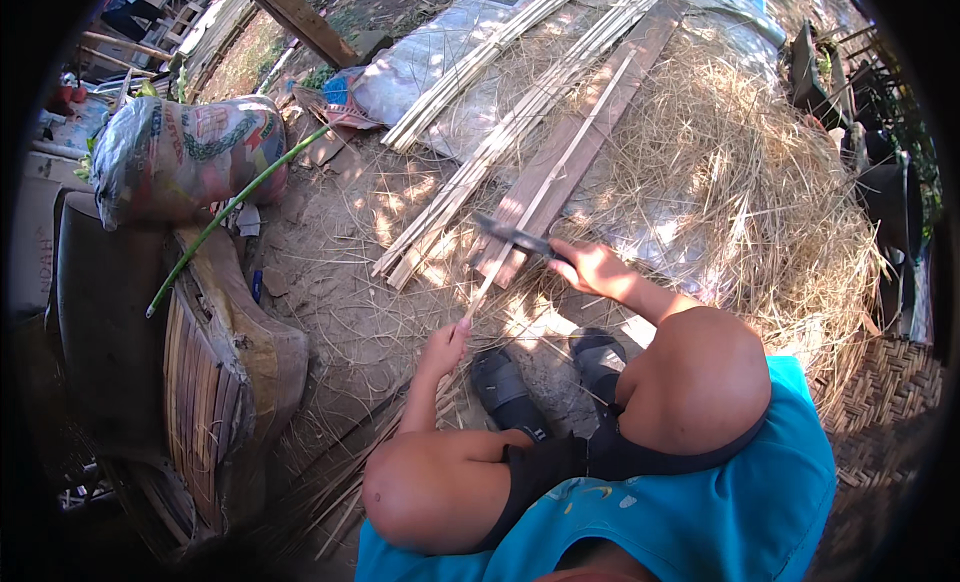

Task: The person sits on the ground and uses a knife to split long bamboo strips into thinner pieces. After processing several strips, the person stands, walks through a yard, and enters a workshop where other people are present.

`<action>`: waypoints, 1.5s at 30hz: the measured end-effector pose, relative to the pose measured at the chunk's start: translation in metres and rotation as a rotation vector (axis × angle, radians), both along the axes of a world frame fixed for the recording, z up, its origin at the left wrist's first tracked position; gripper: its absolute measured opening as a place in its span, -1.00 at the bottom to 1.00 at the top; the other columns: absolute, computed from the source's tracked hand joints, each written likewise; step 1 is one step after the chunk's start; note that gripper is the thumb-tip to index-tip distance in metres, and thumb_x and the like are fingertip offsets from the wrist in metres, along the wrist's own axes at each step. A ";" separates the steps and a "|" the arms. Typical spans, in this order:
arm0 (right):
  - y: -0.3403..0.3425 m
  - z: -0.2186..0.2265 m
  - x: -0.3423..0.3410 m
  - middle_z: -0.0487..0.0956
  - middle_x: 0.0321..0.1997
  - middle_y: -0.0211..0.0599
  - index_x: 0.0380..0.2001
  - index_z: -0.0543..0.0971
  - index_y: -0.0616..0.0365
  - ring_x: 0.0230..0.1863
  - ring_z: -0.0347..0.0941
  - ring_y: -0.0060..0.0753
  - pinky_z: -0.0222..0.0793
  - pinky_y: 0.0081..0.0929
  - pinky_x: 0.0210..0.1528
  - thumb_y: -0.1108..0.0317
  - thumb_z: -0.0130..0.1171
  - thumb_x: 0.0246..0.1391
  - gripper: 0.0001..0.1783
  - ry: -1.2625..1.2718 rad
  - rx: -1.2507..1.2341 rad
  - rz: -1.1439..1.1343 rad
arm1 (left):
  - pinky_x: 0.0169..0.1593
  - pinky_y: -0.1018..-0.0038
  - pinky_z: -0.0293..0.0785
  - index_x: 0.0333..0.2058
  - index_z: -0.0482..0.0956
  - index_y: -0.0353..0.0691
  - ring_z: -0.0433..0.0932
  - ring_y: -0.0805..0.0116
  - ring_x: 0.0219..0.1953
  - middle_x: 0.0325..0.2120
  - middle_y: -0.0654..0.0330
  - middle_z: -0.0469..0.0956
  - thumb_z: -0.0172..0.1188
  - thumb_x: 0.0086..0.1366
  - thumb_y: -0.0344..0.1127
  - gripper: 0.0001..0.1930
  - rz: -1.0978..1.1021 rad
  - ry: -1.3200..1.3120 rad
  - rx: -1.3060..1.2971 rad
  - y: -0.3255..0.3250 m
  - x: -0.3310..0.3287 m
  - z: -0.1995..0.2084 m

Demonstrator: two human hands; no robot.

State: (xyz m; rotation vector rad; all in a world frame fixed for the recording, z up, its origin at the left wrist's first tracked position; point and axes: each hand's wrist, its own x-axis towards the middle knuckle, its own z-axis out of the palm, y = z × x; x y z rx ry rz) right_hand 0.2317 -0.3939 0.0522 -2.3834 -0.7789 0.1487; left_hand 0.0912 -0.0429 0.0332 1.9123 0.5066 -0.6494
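Straw-coloured, the slim strip [567, 154] lies along the brown plank [602, 132], my left hand's [442, 349] fingers closed around its near end; my right hand [595, 269] grips a knife [517, 235] across it. I'd expect it light, springy, splintery, best held there, though its edges look unclear remotely.

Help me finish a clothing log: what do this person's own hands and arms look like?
The left hand and right hand are both ungloved. No sleeve covers the visible forearms, and no watch or bracelet can be made out on them. Elsewhere, the person wears a bright blue top and dark shorts.
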 end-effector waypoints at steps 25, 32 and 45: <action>0.015 0.017 -0.016 0.58 -0.51 -0.03 0.25 0.43 -0.22 -0.31 0.62 0.22 0.57 0.06 -0.16 -0.13 0.05 0.32 -0.48 0.127 -0.262 0.283 | -0.23 -0.13 0.42 -0.23 0.41 -0.24 0.58 -0.34 -0.31 -0.48 -0.22 0.57 -0.11 0.52 -0.02 -0.63 -0.341 -0.295 0.492 -0.011 0.001 0.016; -0.165 0.021 0.129 0.67 -0.38 0.03 0.10 0.51 0.15 -0.30 0.65 0.15 0.55 0.01 -0.15 -0.04 -0.11 0.41 -0.49 0.084 -0.326 -0.941 | -0.19 -0.09 0.43 -0.26 0.46 -0.28 0.56 -0.34 -0.30 -0.43 -0.25 0.57 -0.19 0.55 0.00 -0.56 -0.384 -0.310 0.424 0.033 -0.034 0.009; -0.022 0.016 0.037 0.64 -0.44 -0.02 0.08 0.51 0.02 -0.36 0.64 0.08 0.59 0.00 -0.25 -0.01 0.02 0.36 -0.58 0.121 -0.067 -0.261 | -0.25 0.07 0.41 -0.40 0.52 -0.37 0.54 -0.19 -0.41 -0.51 -0.18 0.53 -0.14 0.54 0.00 -0.47 -0.335 -0.220 0.246 0.007 0.004 0.006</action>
